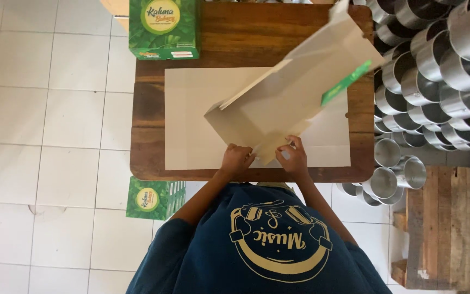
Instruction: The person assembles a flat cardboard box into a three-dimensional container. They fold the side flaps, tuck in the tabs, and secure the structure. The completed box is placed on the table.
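A half-folded cardboard box (295, 87), pale beige inside with a green printed flap at its right edge, tilts up over a dark wooden table (148, 130). My left hand (236, 159) and my right hand (293, 158) both pinch the box's near bottom flaps close to the table's front edge. Under the box lies a flat beige cardboard sheet (191, 125) covering most of the tabletop.
A finished green box (163, 28) stands at the table's far left corner. Another green box (154, 198) sits on the white tiled floor at my left. Several stacked shiny metal tins (436, 71) fill the right side, above a wooden pallet (452, 228).
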